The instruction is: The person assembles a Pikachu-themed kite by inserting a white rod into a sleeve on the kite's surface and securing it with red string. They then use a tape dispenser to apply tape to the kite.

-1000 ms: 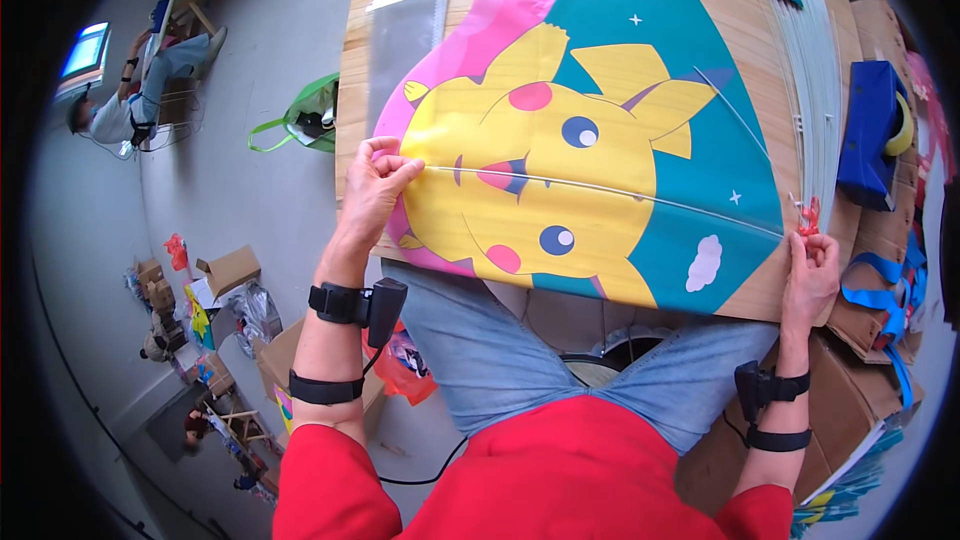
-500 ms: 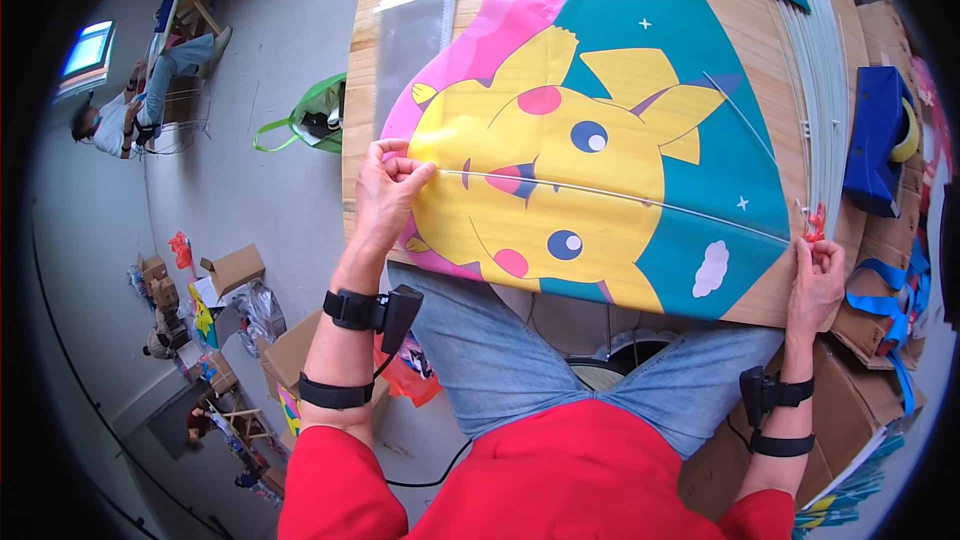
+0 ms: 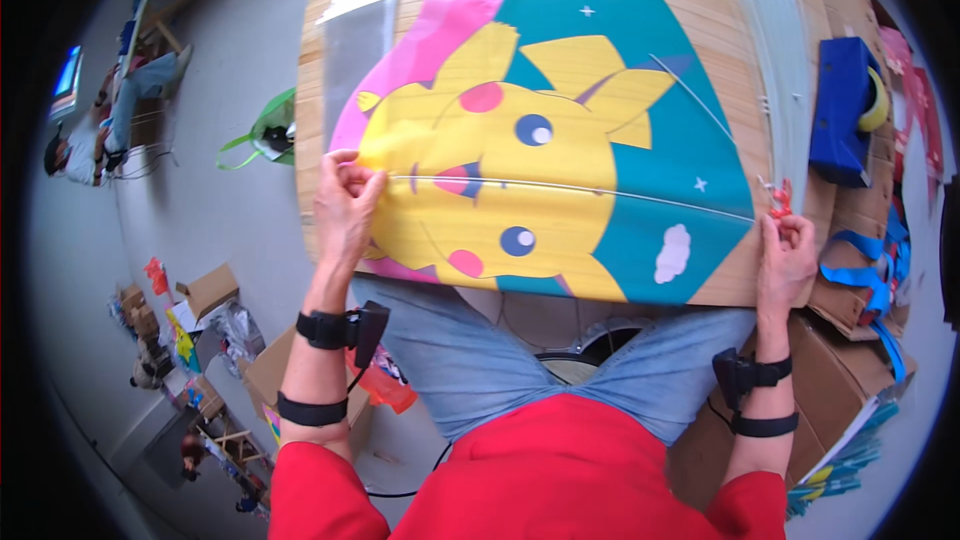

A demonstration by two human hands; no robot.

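Note:
A kite-like printed sheet (image 3: 560, 115) in teal, pink and yellow, showing a cartoon animal, lies on the wooden table (image 3: 735, 275). Across its middle runs a thin white rod (image 3: 560, 188). At the rod's left end my left hand (image 3: 345, 208) has thumb and fingers pinched together over the yellow part. My right hand (image 3: 787, 260) pinches at the rod's right end, beside the sheet's teal corner. Just above those fingertips sit small red plastic pieces (image 3: 780, 198). A second thin rod (image 3: 700, 103) lies slantwise along the sheet's upper right edge.
A bundle of pale rods (image 3: 785, 70) runs along the table's right side. Beyond it are a blue tape dispenser (image 3: 838, 115), blue ribbon (image 3: 858, 270) and cardboard boxes (image 3: 835, 390). A green bag (image 3: 270, 130) stands left of the table. Another person (image 3: 90, 155) sits far left.
The whole view has shifted, so table and hands appear farther left. Both hands keep their pinch at the two ends of the rod.

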